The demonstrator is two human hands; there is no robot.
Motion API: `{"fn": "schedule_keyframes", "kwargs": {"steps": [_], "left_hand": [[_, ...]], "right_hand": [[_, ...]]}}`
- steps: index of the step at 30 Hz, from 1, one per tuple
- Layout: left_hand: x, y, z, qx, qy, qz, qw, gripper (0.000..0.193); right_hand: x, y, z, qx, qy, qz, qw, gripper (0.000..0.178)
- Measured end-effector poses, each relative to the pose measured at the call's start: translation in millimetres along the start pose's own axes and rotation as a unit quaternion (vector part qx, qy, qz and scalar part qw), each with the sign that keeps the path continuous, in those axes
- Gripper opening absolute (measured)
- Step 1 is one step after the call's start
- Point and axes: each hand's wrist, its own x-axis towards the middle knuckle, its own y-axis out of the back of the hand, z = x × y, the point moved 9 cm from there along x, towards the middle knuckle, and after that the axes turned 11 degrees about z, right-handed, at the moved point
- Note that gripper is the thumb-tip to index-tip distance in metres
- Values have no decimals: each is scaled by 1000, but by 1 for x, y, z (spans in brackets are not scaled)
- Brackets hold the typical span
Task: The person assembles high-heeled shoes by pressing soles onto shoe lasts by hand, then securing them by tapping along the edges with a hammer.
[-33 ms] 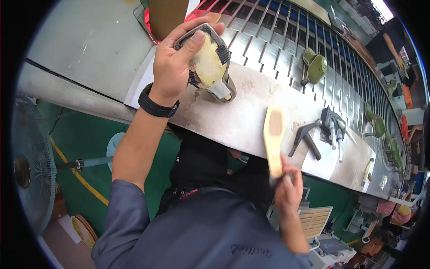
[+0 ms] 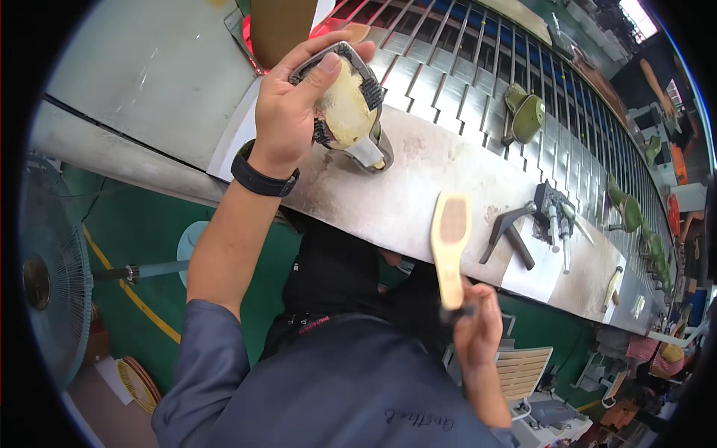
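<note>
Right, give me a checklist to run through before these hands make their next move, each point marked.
1. Left hand secure on the shoe: ok, thumb on its pale underside, fingers around its edge.
2. Shoe touching the bench: cannot tell; it overlaps the bench in this view.
3. Right hand on the pale sole-shaped piece: ok, at the narrow end.
4. Narrow end clearly visible: not ok, a dark blur covers its tip.
5. Dark hand tool out of both hands: ok, it lies on the bench.
</note>
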Motion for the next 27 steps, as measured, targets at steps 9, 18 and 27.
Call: {"fn": "schedule_keyframes", "kwargs": {"steps": [9, 18, 27], "left_hand": [[-27, -68, 2, -43, 128, -84, 987, 46], [-84, -122, -33, 13, 165, -181, 970, 47], [-97, -118, -26, -42, 208, -228, 950, 98]], "right_hand": [[26, -15, 4, -55, -4, -10, 998, 18], [-6, -120, -63, -166, 179, -149, 958, 20], [-1, -150, -61, -168, 161, -162, 959, 25]]}}
